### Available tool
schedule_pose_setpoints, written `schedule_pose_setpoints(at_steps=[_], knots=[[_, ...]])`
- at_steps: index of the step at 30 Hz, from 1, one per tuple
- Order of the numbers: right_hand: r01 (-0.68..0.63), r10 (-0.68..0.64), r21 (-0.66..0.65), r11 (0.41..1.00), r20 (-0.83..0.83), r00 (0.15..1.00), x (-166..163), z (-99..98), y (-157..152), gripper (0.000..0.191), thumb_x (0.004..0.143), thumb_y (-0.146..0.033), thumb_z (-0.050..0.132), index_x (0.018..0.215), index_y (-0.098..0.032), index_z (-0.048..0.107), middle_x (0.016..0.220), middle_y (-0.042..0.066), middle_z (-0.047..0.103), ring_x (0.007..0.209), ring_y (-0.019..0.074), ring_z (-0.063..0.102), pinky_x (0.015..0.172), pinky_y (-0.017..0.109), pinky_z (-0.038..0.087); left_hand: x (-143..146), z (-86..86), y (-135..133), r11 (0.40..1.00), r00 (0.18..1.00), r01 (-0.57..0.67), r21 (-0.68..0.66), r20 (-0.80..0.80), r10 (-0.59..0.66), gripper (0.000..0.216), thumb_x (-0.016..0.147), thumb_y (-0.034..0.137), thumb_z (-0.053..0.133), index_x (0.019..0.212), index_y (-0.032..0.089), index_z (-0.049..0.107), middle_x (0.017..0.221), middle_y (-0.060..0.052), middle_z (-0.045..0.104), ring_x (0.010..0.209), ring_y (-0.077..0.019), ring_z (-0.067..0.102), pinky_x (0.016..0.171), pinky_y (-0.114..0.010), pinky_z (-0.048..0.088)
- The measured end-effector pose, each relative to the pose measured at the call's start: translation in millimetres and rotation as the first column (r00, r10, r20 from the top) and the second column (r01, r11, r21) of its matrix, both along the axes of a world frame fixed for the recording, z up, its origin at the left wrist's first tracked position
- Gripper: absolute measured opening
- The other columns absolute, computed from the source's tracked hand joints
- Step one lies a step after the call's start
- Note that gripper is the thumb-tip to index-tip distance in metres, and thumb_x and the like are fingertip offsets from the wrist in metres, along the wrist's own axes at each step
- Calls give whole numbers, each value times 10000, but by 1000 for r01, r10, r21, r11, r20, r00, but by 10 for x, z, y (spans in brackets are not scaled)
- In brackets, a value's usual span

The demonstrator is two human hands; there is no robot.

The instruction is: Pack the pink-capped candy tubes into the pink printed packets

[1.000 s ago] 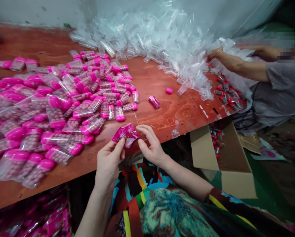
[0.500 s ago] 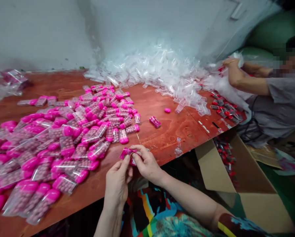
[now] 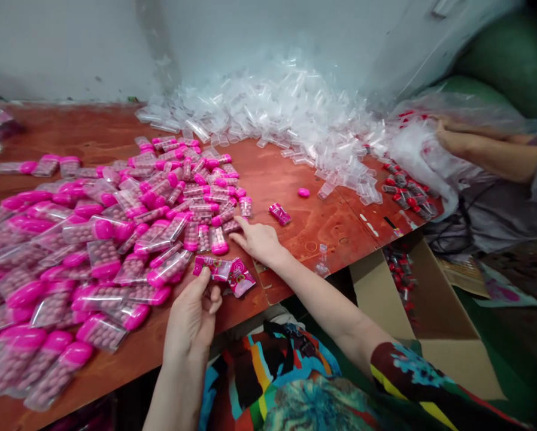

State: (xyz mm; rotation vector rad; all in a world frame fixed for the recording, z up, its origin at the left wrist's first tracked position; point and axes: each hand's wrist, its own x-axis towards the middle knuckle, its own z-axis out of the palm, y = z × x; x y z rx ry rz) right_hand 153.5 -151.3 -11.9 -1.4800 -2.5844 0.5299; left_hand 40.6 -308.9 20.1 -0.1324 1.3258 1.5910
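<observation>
My left hand [image 3: 194, 302], at the table's near edge, pinches a pink printed wrapper label [image 3: 214, 267] between thumb and fingers. A second piece of the same pink label [image 3: 240, 277] extends to its right, slanting down; whether the two are joined I cannot tell. My right hand [image 3: 260, 240] reaches to the right edge of the pile, thumb and forefinger closed around the capped end of a small clear candy bottle [image 3: 230, 226]. Many such bottles [image 3: 109, 257], filled with pale pink balls under bright pink caps, lie heaped on the left.
Clear empty tubes [image 3: 286, 114] are piled along the wall. A loose pink cap [image 3: 303, 192] and a pink printed packet [image 3: 279, 214] lie mid-table. Red-capped tubes [image 3: 409, 191] lie near a co-worker's arm [image 3: 488, 152]. An open cardboard box [image 3: 448, 311] stands below the table edge.
My hands have separated. The right let go of the pink label and moved up to a bottle at the pile's edge; the left kept the label, which now shows more fully.
</observation>
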Motion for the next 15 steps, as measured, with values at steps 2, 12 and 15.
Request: schedule_pose_setpoints(at_steps=[2,12,15], knots=[[8,-8,-6,1000,6,1000,-8,7,47,442,1112,-461,616,1501,-255,643,1094,126,824,1028,337,772,912,411,564,14,24,12,1000,997,-27,-7,66,28,300,678,165,895,748,174,603,652,66,554,447,-50,440,357,-158,248],[-108,-290,-395,912,-810,511,431,-192,109,276,952,-397,721,1141,-196,706,917,-1,704,820,168,690,812,311,601,58,126,-39,982,931,-154,-106,317,180,247,1015,84,651,784,161,613,631,6,633,400,-58,484,331,-143,287],[-402,-364,-492,772,-861,355,490,-86,-380,434,993,-468,732,1351,-280,575,972,-13,674,734,161,705,612,279,616,104,144,-35,981,925,-156,-114,331,186,237,1035,93,636,809,163,627,657,-4,662,417,-62,513,331,-137,304]])
